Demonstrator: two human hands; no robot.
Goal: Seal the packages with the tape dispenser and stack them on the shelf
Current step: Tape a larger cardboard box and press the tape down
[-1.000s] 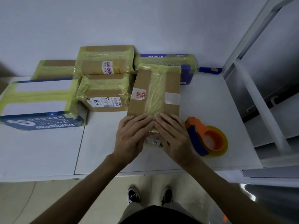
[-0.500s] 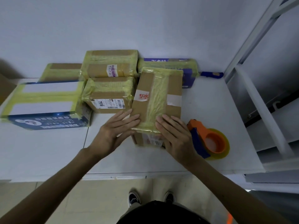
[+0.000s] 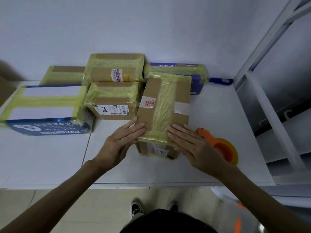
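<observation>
Head view: the brown cardboard package with a yellow tape strip down its lid (image 3: 165, 111) lies on the white tabletop (image 3: 218, 106) at the middle of my picture. Its near end sits between my two hands. Its long axis runs from 6 o'clock to 12, leaning a touch toward 1.

My left hand (image 3: 121, 142) has its fingers straight and laid flat against the near left corner, gripping nothing. My right hand (image 3: 193, 145) is flat too, fingers extended and resting on the near right corner by the tape's edge, with nothing held.

The orange tape dispenser with its yellow roll (image 3: 222, 148) lies just beside the right hand, at 3 o'clock from it and partly behind it.

The white metal shelf frame (image 3: 269, 101) stands at 2 to 3 o'clock from the package, so I judge the right hand nearer to both dispenser and shelf.

Other yellow-taped parcels (image 3: 114, 100) crowd at 10 to 12 o'clock, the nearest just beside the package's left flank. I would lift clear of them with one hand on each long side, then swing toward 3.
</observation>
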